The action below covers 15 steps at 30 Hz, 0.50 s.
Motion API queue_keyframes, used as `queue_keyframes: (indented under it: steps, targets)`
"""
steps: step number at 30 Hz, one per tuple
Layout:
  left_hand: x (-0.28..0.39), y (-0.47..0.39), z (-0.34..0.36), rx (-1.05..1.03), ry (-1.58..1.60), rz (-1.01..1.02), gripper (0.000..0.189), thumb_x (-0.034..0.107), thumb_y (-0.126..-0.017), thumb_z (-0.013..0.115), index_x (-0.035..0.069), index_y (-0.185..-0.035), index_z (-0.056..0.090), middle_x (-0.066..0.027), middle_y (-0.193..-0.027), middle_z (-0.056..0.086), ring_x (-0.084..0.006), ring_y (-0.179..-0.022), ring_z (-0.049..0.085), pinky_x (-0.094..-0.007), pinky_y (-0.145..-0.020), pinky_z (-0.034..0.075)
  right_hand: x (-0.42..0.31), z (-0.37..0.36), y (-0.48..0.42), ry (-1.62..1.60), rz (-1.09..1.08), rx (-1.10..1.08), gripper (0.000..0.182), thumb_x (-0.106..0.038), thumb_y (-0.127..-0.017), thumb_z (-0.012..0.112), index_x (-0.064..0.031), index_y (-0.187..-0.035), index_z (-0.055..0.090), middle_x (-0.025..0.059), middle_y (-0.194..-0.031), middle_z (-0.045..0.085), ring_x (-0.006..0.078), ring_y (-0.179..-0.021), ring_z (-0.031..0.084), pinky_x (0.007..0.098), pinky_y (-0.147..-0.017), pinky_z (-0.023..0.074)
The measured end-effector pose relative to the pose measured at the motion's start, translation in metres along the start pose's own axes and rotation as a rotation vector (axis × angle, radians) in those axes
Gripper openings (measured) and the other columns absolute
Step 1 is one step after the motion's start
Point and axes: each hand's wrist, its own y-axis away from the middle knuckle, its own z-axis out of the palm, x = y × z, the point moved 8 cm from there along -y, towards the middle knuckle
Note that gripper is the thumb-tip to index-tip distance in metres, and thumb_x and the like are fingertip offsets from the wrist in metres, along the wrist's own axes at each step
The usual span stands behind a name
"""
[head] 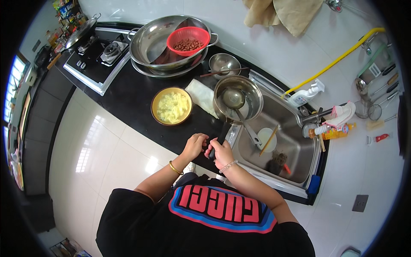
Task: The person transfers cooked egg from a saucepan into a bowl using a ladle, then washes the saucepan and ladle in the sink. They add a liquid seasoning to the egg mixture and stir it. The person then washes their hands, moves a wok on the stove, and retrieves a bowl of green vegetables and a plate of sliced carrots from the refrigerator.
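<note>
My right hand (pixel 221 153) grips the black handle of a stainless steel saucepan (pixel 238 79). The pan sits across the counter and the sink's left rim. A metal ladle (pixel 234 97) rests in it, its handle sticking out over the sink. Close beside the pan handle is my left hand (pixel 195 145), fingers loosely curled, with nothing visible in it. Beyond that hand stands a yellow bowl (pixel 172 106) of pale yellow food pieces. Between bowl and pan lies a folded white cloth (pixel 202 96).
Behind are large steel pans (pixel 149 48) bearing a red basket (pixel 188 40) of reddish-brown beans or nuts. A small metal bowl (pixel 224 63) carries chopsticks. The sink (pixel 289 147) holds a whitish dish (pixel 267 140) and a scrubber (pixel 278 159). Left is a gas stove (pixel 99 61); right, a spray bottle (pixel 306 93).
</note>
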Motion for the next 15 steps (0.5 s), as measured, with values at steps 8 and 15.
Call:
queue_keyframes:
  steps: [8,15]
  targets:
    - [-0.031,0.015,-0.038,0.195,0.430,-0.193,0.029,0.029,-0.089,0.043,0.007,-0.108,0.041,-0.0087,-0.083,0.052,-0.0185,-0.074,0.056,-0.0292,-0.061,0.047,-0.005,0.016,-0.006,-0.001,-0.077,0.023,0.013,-0.003,-0.078,0.050,-0.0112,-0.079,0.040,0.0046,-0.058,0.047,0.0151,-0.044,0.046,0.0294,-0.038,0.0388]
    - [-0.031,0.027,-0.075,0.277,0.469,-0.213,0.031,0.028,-0.089,0.043,0.008,-0.111,0.036,-0.0089,-0.084,0.051,-0.0210,-0.076,0.055,-0.0319,-0.064,0.046,0.002,0.029,-0.010,-0.058,-0.084,0.003,0.013,-0.002,-0.075,0.050,-0.0090,-0.080,0.040,0.0060,-0.058,0.046,0.0165,-0.045,0.046,0.0297,-0.039,0.0390]
